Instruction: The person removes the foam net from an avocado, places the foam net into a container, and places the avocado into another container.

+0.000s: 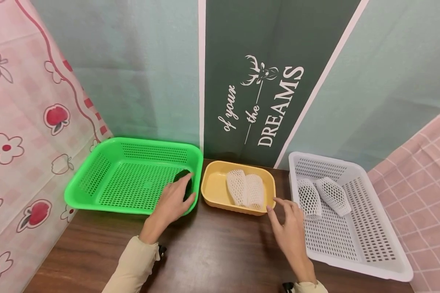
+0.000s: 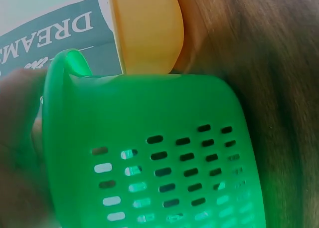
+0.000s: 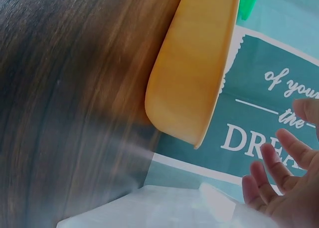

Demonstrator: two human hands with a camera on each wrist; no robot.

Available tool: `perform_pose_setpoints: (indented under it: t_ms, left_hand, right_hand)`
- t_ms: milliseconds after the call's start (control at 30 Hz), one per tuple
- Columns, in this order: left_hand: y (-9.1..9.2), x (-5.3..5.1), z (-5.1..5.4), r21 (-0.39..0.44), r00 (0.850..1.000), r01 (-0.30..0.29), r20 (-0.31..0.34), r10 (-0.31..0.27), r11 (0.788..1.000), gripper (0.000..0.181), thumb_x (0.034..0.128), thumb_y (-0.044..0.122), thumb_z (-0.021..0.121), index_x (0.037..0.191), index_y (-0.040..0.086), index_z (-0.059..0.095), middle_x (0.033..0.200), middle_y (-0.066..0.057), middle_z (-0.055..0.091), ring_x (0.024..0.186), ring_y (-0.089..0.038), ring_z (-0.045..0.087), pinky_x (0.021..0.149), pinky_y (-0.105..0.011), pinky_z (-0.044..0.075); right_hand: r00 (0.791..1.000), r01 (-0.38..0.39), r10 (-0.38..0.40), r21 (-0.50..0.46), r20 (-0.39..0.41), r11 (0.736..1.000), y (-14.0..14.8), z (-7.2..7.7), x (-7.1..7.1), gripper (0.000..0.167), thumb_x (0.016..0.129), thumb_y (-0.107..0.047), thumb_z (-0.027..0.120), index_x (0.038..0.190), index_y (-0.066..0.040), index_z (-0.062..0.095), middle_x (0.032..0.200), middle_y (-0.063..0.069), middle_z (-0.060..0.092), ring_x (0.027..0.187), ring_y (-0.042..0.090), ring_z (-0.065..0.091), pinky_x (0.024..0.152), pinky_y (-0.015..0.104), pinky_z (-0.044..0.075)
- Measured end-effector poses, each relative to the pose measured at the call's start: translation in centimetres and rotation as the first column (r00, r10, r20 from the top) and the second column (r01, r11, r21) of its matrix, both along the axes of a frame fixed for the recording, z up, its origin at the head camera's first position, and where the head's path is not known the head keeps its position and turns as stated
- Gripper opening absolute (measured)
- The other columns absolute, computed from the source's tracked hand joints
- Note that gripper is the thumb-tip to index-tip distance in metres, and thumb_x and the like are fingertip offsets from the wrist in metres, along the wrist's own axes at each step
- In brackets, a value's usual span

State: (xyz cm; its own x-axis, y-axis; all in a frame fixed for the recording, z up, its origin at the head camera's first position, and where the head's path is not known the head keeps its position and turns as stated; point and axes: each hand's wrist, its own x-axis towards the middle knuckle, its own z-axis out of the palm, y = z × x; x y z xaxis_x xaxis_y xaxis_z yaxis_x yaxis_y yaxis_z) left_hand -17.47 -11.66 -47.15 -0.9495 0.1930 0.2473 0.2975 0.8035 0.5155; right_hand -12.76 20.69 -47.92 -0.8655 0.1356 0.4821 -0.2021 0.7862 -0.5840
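- Reference point: the yellow tray (image 1: 217, 189), standing on the brown table (image 1: 212, 252). I give all positions from this tray, as the head view shows them.
- Left hand (image 1: 171, 199): I locate it to the left of the yellow tray, lowered over the near end of the green basket (image 1: 132, 183).
- Black item (image 1: 181, 174): it sits inside the green basket, at the end closest to the yellow tray, partly covered by the left hand.
- Left grip: thumb and forefinger are apart, with the black item showing between them. The other fingers are hidden, and the left wrist view gives me only a blurred hand beyond the basket wall. I cannot tell whether the grip is closed.
- Right hand (image 1: 291, 228): I locate it at the right end of the yellow tray, thumb and forefinger tips at the rim. I cannot confirm contact.
- Right grip: fingers spread, nothing held.
- White nets (image 1: 236, 188): two lie side by side inside the yellow tray, towards its right half.
- White basket (image 1: 330, 240): right of the yellow tray, with two more nets (image 1: 333, 196) on the tray side.
- Backdrop (image 1: 234, 36): behind the yellow tray, printed "DREAMS" beside a deer head.
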Motion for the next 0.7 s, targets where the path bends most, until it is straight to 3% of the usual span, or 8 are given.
perform_pose_setpoints:
  t_ms: [133,233,533,700]
  left_hand:
    - [-0.1,0.5,-0.1,-0.004,0.996,0.092,-0.001,-0.092,0.996,0.064,0.0931,0.027,0.069,0.149,0.007,0.043,0.146,-0.015,0.053,0.133,-0.034,0.053,0.108,-0.053,0.043]
    - [-0.1,0.8,-0.4,0.001,0.992,0.126,0.001,-0.126,0.992,0.064,0.0913,0.027,0.071,0.146,0.008,0.046,0.146,-0.013,0.053,0.134,-0.033,0.052,0.11,-0.051,0.042]
    - [-0.1,0.9,-0.9,0.032,0.993,0.117,0.031,-0.118,0.993,0.047,0.0905,0.029,0.072,0.133,0.013,0.061,0.149,-0.008,0.051,0.134,-0.033,0.052,0.105,-0.059,0.043]
    - [0.0,0.9,-0.9,0.022,0.993,0.113,0.016,-0.114,0.993,0.044,0.0904,0.031,0.072,0.13,0.014,0.063,0.149,-0.006,0.051,0.129,-0.032,0.056,0.101,-0.059,0.046]
  right_hand:
    - [1.0,0.004,-0.004,-0.015,0.002,1.0,0.5,0.2,0.2,0.031,0.087,-0.013,0.075,0.114,0.001,0.068,0.112,0.021,0.06,0.109,0.041,0.051,0.093,0.052,0.037]
    - [1.0,0.006,-0.006,-0.017,0.009,1.0,0.9,0.5,0.2,0.031,0.087,-0.014,0.075,0.114,0.001,0.068,0.112,0.021,0.06,0.111,0.041,0.051,0.094,0.053,0.038]
    - [0.999,0.027,-0.026,-0.035,0.036,0.999,2.5,1.5,0.5,0.03,0.091,-0.015,0.071,0.117,0.0,0.067,0.116,0.022,0.06,0.11,0.038,0.052,0.09,0.05,0.037]
    - [0.999,0.03,-0.029,-0.041,0.028,0.999,3.4,2.1,0.3,0.029,0.091,-0.015,0.07,0.116,0.001,0.068,0.113,0.022,0.06,0.107,0.036,0.053,0.087,0.046,0.037]
